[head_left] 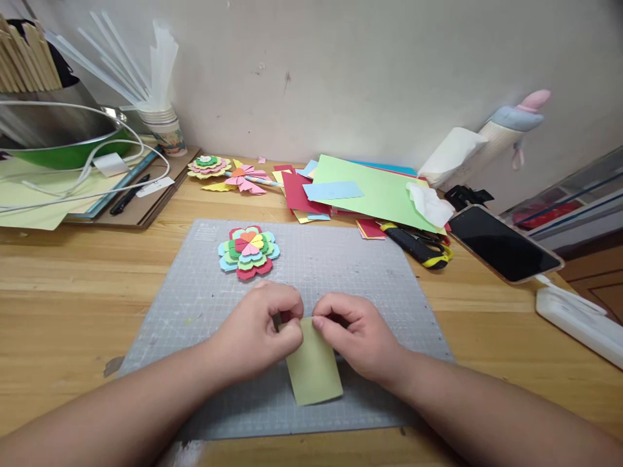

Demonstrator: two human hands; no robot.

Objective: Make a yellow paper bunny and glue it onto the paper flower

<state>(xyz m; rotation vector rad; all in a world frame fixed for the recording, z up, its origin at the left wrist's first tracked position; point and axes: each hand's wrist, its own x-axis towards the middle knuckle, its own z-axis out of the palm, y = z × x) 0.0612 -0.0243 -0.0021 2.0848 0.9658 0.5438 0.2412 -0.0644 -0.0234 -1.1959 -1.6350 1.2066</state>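
A pale yellow strip of paper (pixel 315 370) hangs between my two hands, over the grey cutting mat (pixel 195 389). My left hand (pixel 265 327) pinches its upper left corner between thumb and forefinger. At the upper right corner, the thumb and forefinger of my right hand (pixel 360 334) grip the same paper. The far edge of the strip is partly hidden by my fingers. Beyond my left hand, a layered paper flower (pixel 249 251) in red, blue, green, yellow and pink lies on the mat.
Behind the mat lie coloured paper sheets (pixel 374 188), a second paper flower (pixel 209 167) and a black-and-yellow utility knife (pixel 416 246). A phone (pixel 506 243) and white power strip (pixel 579 324) are at right. At left stand paper cups (pixel 168 133) and a metal pot (pixel 63 117).
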